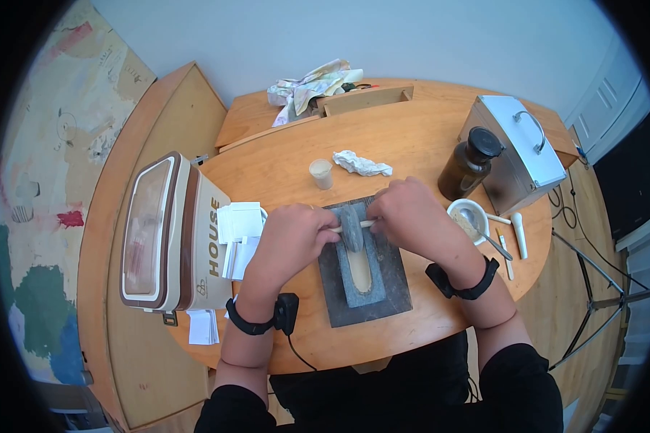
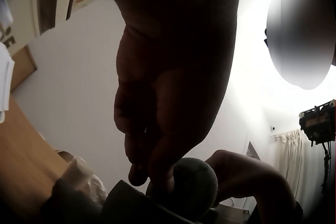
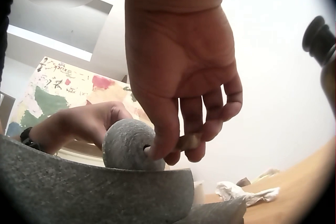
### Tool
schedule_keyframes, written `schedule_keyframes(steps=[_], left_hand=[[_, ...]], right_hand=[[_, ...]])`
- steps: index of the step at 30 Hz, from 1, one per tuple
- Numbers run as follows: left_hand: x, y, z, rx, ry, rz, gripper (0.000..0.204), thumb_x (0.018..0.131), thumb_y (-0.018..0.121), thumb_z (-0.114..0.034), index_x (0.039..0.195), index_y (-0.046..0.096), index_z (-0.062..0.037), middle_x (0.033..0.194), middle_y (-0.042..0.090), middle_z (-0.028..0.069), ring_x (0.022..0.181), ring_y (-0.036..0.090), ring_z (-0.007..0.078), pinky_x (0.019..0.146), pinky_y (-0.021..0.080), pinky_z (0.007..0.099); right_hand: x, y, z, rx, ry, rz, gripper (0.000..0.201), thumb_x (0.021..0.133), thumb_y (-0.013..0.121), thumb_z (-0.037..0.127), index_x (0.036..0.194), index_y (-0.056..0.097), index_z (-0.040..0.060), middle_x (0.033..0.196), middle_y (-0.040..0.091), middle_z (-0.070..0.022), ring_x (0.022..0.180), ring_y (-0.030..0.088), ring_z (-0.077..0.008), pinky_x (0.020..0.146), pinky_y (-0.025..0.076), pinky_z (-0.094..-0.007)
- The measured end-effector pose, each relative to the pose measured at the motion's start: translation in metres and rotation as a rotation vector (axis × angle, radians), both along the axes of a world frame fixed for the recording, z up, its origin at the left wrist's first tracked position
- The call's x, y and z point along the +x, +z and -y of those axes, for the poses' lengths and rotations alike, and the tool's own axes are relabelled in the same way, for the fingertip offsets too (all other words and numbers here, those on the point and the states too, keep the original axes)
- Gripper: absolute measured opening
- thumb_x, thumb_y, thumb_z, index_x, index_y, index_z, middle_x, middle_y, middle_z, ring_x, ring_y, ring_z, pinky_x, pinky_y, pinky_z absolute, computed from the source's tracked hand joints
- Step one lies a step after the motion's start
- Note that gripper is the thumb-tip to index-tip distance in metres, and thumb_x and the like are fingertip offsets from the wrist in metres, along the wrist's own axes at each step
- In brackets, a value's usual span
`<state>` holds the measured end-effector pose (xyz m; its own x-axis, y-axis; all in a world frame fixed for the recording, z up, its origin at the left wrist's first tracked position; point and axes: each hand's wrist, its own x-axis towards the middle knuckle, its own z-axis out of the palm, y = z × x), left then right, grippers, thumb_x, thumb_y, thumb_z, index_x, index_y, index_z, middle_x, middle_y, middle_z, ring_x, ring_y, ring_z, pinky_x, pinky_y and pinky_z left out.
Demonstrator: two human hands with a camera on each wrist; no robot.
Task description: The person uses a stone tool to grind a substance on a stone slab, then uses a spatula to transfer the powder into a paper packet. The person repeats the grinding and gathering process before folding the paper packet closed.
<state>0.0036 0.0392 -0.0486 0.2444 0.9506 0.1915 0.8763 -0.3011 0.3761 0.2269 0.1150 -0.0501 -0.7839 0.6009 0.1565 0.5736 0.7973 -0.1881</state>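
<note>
A grey stone grinding wheel [image 1: 352, 232] stands on edge in the far part of a long stone trough [image 1: 377, 278]. Pale powder [image 1: 359, 268] lines the trough's near part. A light wooden axle [image 1: 367, 224] sticks out of both sides of the wheel. My left hand [image 1: 292, 234] pinches its left end, and my right hand [image 1: 410, 216] pinches the right end. In the right wrist view, the right hand's thumb and fingers [image 3: 164, 142] close round the axle beside the wheel. The left fingers look dark in the left wrist view, right against the wheel [image 2: 197, 188].
A dark board [image 1: 332, 292] lies under the trough. Beyond it are a cup [image 1: 321, 173] and crumpled tissue [image 1: 361, 164]. To the right stand a brown jar [image 1: 464, 172], silver case [image 1: 534, 155], white bowl [image 1: 456, 211] with a spoon, and pestle [image 1: 519, 238]. A HOUSE box [image 1: 208, 209] and papers [image 1: 240, 222] sit left.
</note>
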Motion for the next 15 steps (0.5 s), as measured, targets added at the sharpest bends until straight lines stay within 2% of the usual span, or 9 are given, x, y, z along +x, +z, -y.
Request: schedule_keyframes(steps=[5,15], left_hand=[[0.001,0.002,0.0,0.003,-0.014,0.015,0.017,0.078,0.084,-0.021,0.087,0.078,-0.0087,0.074,0.071,0.0112,0.071,0.068,0.0302,0.065,0.052,0.04],[0.007,0.008,0.012,-0.151,-0.12,-0.022,0.016,0.077,0.084,-0.019,0.084,0.077,-0.0069,0.074,0.073,0.0107,0.069,0.071,0.0291,0.064,0.052,0.0382]], right_hand=[[0.0,0.004,0.001,0.022,0.011,-0.003,0.007,0.076,0.08,0.015,0.076,0.074,0.0107,0.073,0.069,-0.0093,0.08,0.067,-0.0302,0.074,0.049,-0.0436],[0.005,0.012,0.013,-0.148,0.086,0.11,0.011,0.074,0.082,0.019,0.081,0.077,0.0118,0.076,0.071,-0.0116,0.078,0.07,-0.033,0.075,0.054,-0.0421]])
